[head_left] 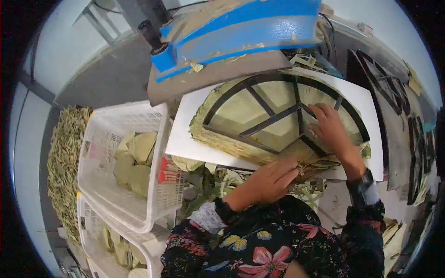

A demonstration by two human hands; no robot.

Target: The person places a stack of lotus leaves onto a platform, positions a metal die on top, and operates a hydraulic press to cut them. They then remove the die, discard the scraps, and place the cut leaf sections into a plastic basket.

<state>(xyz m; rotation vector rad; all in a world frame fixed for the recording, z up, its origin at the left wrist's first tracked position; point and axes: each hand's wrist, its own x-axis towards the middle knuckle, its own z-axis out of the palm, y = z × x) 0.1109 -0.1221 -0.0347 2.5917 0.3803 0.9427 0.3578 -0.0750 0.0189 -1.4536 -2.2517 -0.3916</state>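
A black metal cutting die [269, 121], fan-shaped with inner bars, lies on a thick stack of green-brown leaves [232, 143]. Beneath the stack is a white board [178, 143]. My right hand [331, 127] reaches over the die's right half, its fingers bent around an inner bar. At the front edge of the stack, my left hand [269, 180] is closed, fingers together and curled against the leaf edges. Its thumb is hidden.
A blue press head [245, 28] with a brown plate [222, 74] overhangs the board's back. White baskets [157, 185] with cut leaf pieces [136, 160] stand left, beside a heap of leaf scraps [67, 162]. More black dies [387, 81] are at right. Scraps lie below the board.
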